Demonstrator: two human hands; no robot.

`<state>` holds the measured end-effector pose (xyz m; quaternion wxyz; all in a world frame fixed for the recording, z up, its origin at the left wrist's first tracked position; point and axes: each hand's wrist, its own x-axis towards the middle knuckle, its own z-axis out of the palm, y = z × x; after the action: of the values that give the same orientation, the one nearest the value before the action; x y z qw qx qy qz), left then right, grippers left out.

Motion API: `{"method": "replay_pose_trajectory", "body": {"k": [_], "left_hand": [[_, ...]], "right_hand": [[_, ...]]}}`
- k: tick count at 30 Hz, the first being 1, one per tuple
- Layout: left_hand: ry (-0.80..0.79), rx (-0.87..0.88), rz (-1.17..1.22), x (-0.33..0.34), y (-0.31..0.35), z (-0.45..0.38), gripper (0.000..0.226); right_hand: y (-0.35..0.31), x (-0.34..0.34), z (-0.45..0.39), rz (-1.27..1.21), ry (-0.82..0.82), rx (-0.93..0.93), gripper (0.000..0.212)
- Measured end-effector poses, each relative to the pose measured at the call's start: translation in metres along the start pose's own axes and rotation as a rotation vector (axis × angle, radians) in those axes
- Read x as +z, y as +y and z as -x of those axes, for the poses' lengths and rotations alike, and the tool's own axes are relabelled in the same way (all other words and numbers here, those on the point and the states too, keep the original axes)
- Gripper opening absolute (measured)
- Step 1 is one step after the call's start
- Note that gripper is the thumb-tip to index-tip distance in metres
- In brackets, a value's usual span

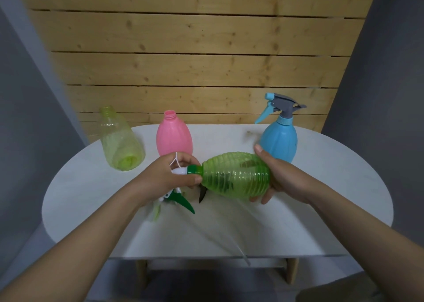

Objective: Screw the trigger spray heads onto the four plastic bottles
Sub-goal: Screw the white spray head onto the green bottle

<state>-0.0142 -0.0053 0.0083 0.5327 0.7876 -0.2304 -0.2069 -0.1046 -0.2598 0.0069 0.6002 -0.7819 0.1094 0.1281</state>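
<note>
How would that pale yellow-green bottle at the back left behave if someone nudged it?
The pale yellow-green bottle looks empty and thin-walled, so probably very light and easily shoved. It has no spray head and stands upright on the table, so it would likely tip, then roll on its rounded sides.

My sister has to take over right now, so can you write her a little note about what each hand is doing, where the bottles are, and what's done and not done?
Left hand: gripping the green-and-white spray head at the green ribbed bottle's neck.
Right hand: holding the green ribbed bottle by its base, sideways above the white table.
Blue bottle: stands back right, its head is on. Done.
Pink bottle and pale yellow-green bottle: stand at the back, necks open. Not done.
Another green trigger head lies on the table under the left hand.
Left: finish the green one, then the pink and pale bottles.
</note>
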Motion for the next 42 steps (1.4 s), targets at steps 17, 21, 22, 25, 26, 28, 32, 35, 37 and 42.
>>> {"method": "replay_pose_trajectory", "body": {"k": [17, 21, 22, 25, 26, 28, 32, 35, 37, 42], "left_hand": [[-0.011, -0.054, 0.043, 0.001, 0.001, -0.001, 0.028], [0.003, -0.072, 0.068, -0.002, 0.0, -0.004, 0.028], [-0.006, -0.072, 0.057, -0.002, 0.0, -0.004, 0.029], [-0.034, -0.055, 0.042, -0.001, 0.0, -0.004, 0.032], [-0.044, -0.053, 0.04, 0.001, 0.0, -0.004, 0.033], [-0.051, -0.058, 0.028, 0.002, 0.0, -0.004, 0.032], [-0.034, -0.049, 0.063, 0.0, -0.002, -0.005, 0.037], [-0.026, -0.054, 0.059, -0.001, -0.002, -0.006, 0.042], [-0.057, -0.038, 0.075, 0.0, 0.0, -0.005, 0.044], [-0.062, -0.031, 0.119, -0.001, 0.0, -0.004, 0.048]], "right_hand": [[-0.007, -0.005, 0.007, 0.124, -0.004, -0.097, 0.086], [-0.008, -0.011, 0.009, 0.002, 0.008, -0.243, 0.077], [-0.008, -0.011, 0.009, -0.008, 0.016, -0.258, 0.07], [-0.011, -0.006, 0.008, 0.017, 0.075, -0.221, 0.059], [-0.012, -0.006, 0.008, 0.049, 0.084, -0.191, 0.069], [-0.01, -0.007, 0.006, 0.084, 0.047, -0.132, 0.086], [-0.007, -0.012, 0.008, -0.012, 0.003, -0.181, 0.082], [-0.009, -0.012, 0.008, -0.02, 0.048, -0.231, 0.064], [-0.012, -0.005, 0.008, 0.021, 0.072, -0.186, 0.057], [-0.007, -0.002, 0.004, -0.016, 0.018, -0.081, 0.08]]}}
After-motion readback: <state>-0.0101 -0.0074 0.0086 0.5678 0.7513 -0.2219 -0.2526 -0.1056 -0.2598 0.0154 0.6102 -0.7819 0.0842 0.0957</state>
